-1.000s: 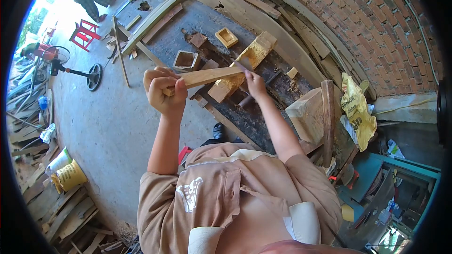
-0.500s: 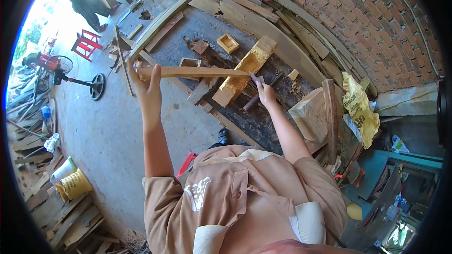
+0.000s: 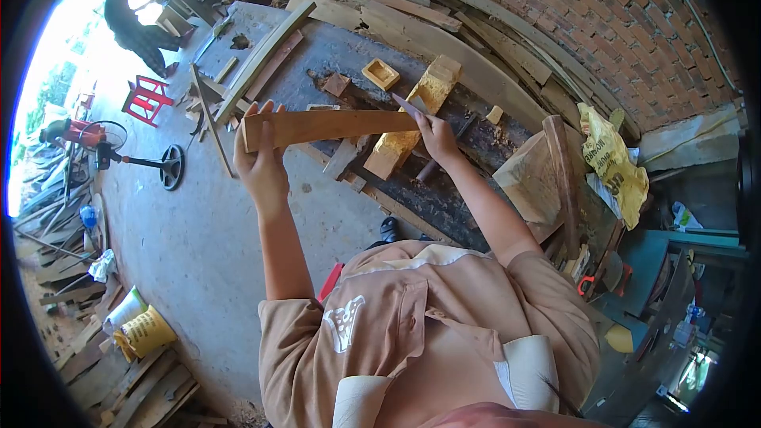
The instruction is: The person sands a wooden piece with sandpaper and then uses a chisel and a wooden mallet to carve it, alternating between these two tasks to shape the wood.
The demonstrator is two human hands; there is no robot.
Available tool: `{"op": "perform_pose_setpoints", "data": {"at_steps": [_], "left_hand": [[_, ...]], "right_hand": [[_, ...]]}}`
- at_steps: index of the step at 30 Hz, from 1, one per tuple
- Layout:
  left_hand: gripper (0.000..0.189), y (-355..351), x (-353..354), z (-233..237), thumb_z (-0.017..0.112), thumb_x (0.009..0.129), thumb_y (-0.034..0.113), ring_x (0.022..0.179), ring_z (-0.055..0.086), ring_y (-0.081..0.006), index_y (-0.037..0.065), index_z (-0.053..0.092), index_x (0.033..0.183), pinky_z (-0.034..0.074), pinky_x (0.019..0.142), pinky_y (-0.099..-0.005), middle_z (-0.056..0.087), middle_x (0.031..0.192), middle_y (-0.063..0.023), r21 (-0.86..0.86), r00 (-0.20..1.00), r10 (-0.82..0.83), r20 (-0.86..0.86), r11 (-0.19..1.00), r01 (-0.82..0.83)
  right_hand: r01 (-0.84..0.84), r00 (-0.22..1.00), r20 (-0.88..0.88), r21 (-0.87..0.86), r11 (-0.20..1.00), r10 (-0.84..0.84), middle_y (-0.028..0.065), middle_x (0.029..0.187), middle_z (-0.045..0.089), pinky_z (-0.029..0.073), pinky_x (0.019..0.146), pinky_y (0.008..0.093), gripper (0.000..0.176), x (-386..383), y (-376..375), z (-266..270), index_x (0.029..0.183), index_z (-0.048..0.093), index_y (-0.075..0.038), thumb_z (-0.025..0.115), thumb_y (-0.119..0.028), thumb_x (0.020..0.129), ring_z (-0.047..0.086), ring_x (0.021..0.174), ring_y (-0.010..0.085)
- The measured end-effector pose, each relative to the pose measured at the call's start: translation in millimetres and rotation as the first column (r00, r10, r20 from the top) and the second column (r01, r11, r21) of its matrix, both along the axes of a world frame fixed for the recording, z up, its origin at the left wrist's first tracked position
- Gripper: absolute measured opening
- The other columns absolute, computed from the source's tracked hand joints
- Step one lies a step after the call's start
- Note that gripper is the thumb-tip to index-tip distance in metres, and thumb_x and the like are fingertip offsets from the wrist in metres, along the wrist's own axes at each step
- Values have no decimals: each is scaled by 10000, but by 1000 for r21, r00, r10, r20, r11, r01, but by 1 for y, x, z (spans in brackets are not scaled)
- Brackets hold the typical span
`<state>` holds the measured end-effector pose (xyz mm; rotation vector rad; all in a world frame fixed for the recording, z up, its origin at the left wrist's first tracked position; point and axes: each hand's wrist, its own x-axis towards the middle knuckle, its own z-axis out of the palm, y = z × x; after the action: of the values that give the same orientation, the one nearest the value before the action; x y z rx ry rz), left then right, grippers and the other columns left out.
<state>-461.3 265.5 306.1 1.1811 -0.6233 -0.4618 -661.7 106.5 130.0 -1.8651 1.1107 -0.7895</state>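
A long flat wooden board (image 3: 333, 125) is held up across the bench, its broad face tipped toward me. My left hand (image 3: 263, 160) grips its left end, thumb on the near face and fingers behind. At the other end is my right hand (image 3: 438, 139), closed on a thin purplish-grey strip (image 3: 408, 105), fingertips right at the board's end. Behind that end lies a thick yellowish wooden block (image 3: 437, 85), partly hidden by the board. A small hollowed wooden box (image 3: 380, 74) sits just beyond on the bench.
The dark workbench (image 3: 333, 47) carries loose planks and scraps. Long boards (image 3: 412, 28) lean along the brick wall (image 3: 587, 24). On the left floor stand a red stool (image 3: 147, 101) and a pedestal fan (image 3: 170, 168). Another person (image 3: 135, 24) is at the far left.
The board has rotated to show its broad face, and its left end has come lower. My right hand's strip now points up beyond the board's end. The view has shifted slightly.
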Motion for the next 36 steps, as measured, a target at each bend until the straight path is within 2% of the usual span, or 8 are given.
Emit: {"op": "perform_pose_setpoints", "data": {"at_steps": [7, 10, 12, 16, 20, 23, 27, 36], "left_hand": [[269, 3, -18, 4, 453, 832, 12, 1011, 516, -283, -53, 426, 1091, 433, 845, -351, 515, 1084, -175, -46, 981, -141, 131, 988, 149], [243, 6, -26, 4, 458, 814, -21, 1013, 514, -261, -50, 452, 1055, 393, 876, -341, 525, 1075, -171, -18, 947, -240, 214, 968, 249], [245, 8, -39, 10, 464, 792, -59, 1015, 511, -246, -44, 467, 1037, 375, 887, -337, 539, 1056, -168, 34, 926, -285, 249, 958, 285], [222, 8, -50, 14, 462, 795, -61, 1023, 506, -239, -31, 466, 1014, 374, 891, -332, 538, 1063, -173, 66, 892, -270, 363, 962, 264], [213, 9, -43, 10, 461, 799, -56, 1023, 505, -239, -25, 462, 1010, 371, 893, -326, 537, 1066, -174, 43, 932, -241, 271, 970, 239], [245, 8, -46, 10, 496, 788, -17, 1007, 516, -311, -24, 459, 1030, 381, 893, -376, 519, 1077, -207, 110, 890, -255, 377, 967, 230], [242, 14, -56, 6, 503, 782, -40, 1017, 507, -217, -6, 469, 1019, 377, 875, -289, 537, 1069, -157, 80, 923, -220, 317, 976, 205], [235, 10, -64, 18, 514, 775, -50, 942, 505, -140, 7, 495, 1003, 379, 830, -239, 545, 1026, -109, 117, 908, -288, 303, 957, 265]], "right_hand": [[-203, 979, 8, 6, 979, 203, 171, 718, 604, 448, 595, 290, 423, 44, 13, 47, 975, 569, 40, 421, -341, 868, 599, 679, 197], [-281, 907, 315, -41, 959, 279, 154, 743, 612, 442, 603, 311, 422, 51, 44, 110, 990, 566, 33, 411, -340, 871, 595, 679, 217], [-237, 728, 575, -298, 924, 373, 122, 751, 617, 419, 587, 316, 430, 55, 62, 130, 935, 578, 45, 396, -341, 878, 574, 682, 171], [-328, 770, 556, -74, 942, 312, 136, 738, 612, 404, 560, 329, 420, 26, 58, 83, 846, 587, 35, 388, -332, 881, 576, 675, 175], [-21, 990, 139, 59, 998, 12, 102, 547, 538, 377, 474, 324, 446, 19, 9, 2, 776, 583, 27, 372, -352, 883, 523, 520, 174], [-43, 982, 188, 101, 994, 23, 29, 546, 461, 350, 513, 268, 452, 25, 26, 51, 748, 545, 46, 377, -350, 889, 418, 560, 97], [-151, 931, 347, 85, 985, 113, 52, 553, 492, 360, 505, 280, 480, 21, 56, 102, 807, 564, 45, 372, -388, 882, 460, 552, 112], [-30, 999, 34, 36, 999, 29, 20, 501, 451, 377, 485, 290, 527, 11, 14, 45, 804, 574, 46, 362, -432, 867, 472, 510, 138]]}}
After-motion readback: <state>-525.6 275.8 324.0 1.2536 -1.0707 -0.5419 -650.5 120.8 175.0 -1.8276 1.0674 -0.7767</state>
